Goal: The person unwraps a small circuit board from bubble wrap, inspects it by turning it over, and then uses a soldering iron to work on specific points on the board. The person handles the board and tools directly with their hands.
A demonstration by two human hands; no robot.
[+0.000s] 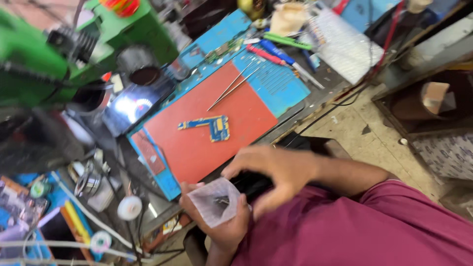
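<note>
Below, left hand cupping small clear pouch, right hand just beside

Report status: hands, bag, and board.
Left hand holds small clear bag. Right hand pinches the bag's top edge. Blue circuit board on red mat, untouched, tweezers beyond.

- A blue circuit board is lying on the red mat.
- Metal tweezers are resting across the mat's upper edge.
- A green machine is standing at the worktop's left.
- Tape rolls are sitting near cables.
</note>
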